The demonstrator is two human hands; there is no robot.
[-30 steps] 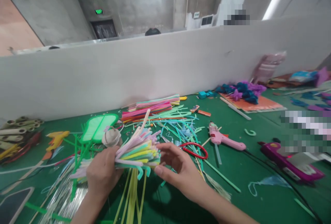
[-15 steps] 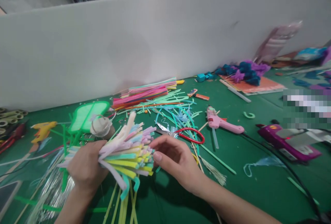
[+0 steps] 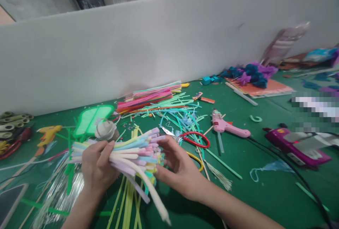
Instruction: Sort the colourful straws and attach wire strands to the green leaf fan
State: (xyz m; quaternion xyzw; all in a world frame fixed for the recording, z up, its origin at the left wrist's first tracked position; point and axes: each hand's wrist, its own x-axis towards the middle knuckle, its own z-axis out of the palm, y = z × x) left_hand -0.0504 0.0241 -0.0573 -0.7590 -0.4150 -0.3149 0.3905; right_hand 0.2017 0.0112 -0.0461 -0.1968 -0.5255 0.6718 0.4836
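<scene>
A thick bundle of pastel pipe cleaners (image 3: 132, 151) in pink, lilac, blue, yellow and white lies sideways between my hands. My left hand (image 3: 96, 162) is closed round its middle. At the right end, my right hand (image 3: 180, 169) has its fingers and thumb curved about the tips, touching them. One white pipe cleaner (image 3: 155, 190) sticks out and droops toward me, with a lilac one beside it. Below the bundle, several yellow-green stems (image 3: 127, 200) lie on the table. Red-handled scissors (image 3: 194, 139) rest just beyond my right hand, blades apart.
A pink glue gun (image 3: 229, 126) with its cord and a purple power strip (image 3: 296, 146) are at right. Loose pipe cleaners (image 3: 148, 100) lie behind the bundle. At left are a green wing-like shape (image 3: 92, 118), a yellow glue gun (image 3: 49, 133) and silvery strands (image 3: 63, 190). A white partition (image 3: 169, 45) closes the back.
The bundle has turned in my left hand: the white pipe cleaner that pointed up now droops toward me. My right fingers have closed in on the tips. The view has shifted slightly.
</scene>
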